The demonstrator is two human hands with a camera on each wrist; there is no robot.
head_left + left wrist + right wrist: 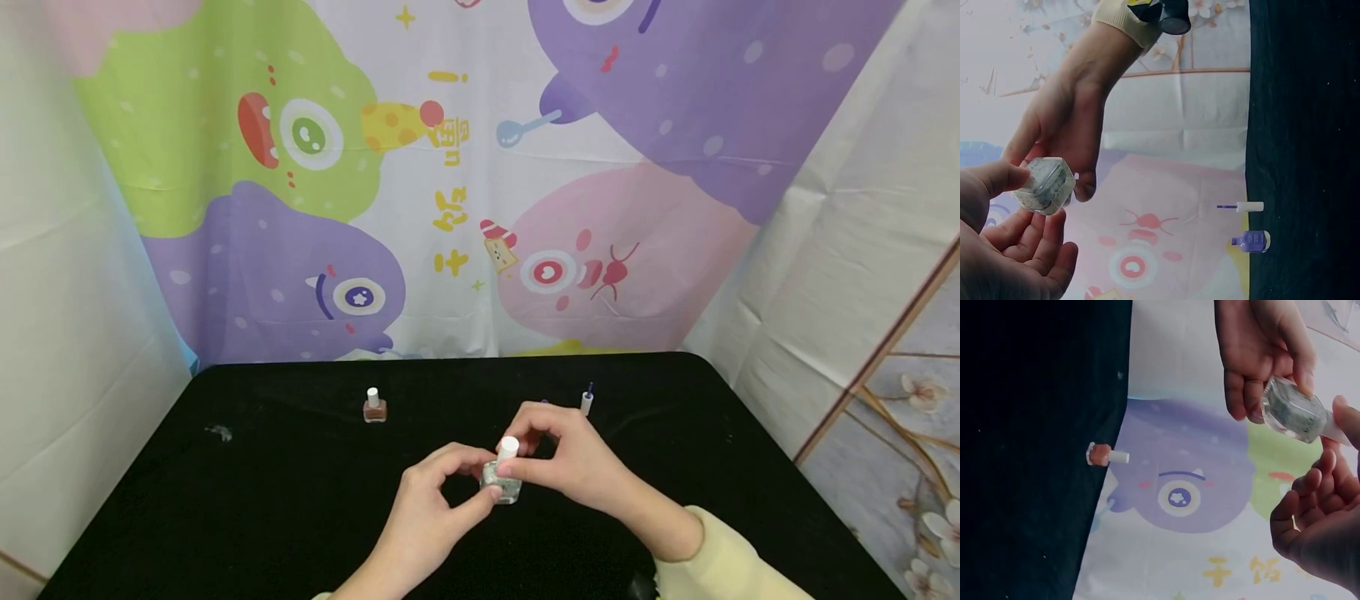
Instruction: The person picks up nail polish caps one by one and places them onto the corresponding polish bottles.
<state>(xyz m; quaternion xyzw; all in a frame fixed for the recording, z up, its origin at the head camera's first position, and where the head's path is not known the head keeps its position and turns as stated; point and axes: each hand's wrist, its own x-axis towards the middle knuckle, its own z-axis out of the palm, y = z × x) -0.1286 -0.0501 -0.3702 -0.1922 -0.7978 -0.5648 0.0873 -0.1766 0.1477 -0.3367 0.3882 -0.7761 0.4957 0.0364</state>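
A clear glass nail polish bottle [504, 486] with pale, speckled contents is held above the black table, its white cap [508, 448] pointing up. My left hand [437, 500] pinches the glass body between thumb and fingers. From the other side, my right hand [576, 460] pinches the white cap, as the right wrist view also shows. Whether the cap is fully seated cannot be told. Behind the right hand, a purple nail polish bottle [1252, 242] stands uncapped; the head view mostly hides it. Its white brush cap [587, 403] stands beside it, purple brush upward.
A capped brownish-pink nail polish bottle [375, 411] stands toward the back left of the black table [285, 500]. Nearer the left edge lies a small whitish, see-through scrap or smear [219, 432]. A patterned cloth [450, 317] hangs behind the table's back edge.
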